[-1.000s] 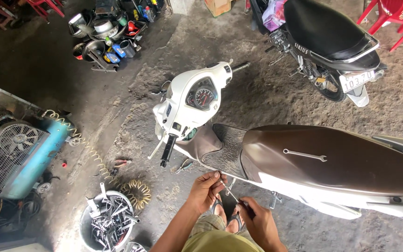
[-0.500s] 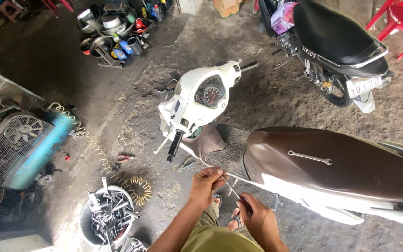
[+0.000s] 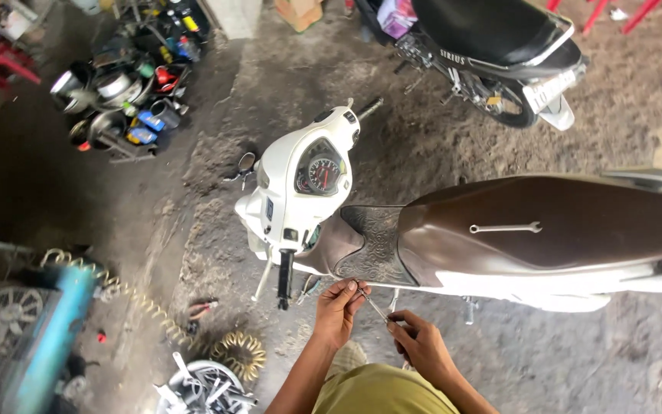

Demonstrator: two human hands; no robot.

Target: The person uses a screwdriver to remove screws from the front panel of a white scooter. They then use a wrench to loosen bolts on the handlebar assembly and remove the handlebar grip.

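A white scooter (image 3: 300, 180) with a brown seat (image 3: 545, 222) stands in front of me, handlebars to the left. A metal spanner (image 3: 504, 228) lies on the seat. My left hand (image 3: 338, 310) pinches the upper tip of a thin metal tool (image 3: 374, 305) right at the scooter's lower side edge. My right hand (image 3: 421, 345) grips the tool's lower end. The tool slants between the two hands, just below the brown footboard (image 3: 373, 245).
A black motorcycle (image 3: 492, 46) is parked at the top. Cans and parts (image 3: 128, 84) clutter the upper left. A blue compressor (image 3: 47, 337), a coiled yellow hose (image 3: 239, 353) and a white bucket of tools (image 3: 201, 387) sit at the lower left on the dirty concrete floor.
Both hands stay on the thin tool and have moved up closer to the scooter's side edge. The view has shifted, so the scooter sits higher and more to the right.
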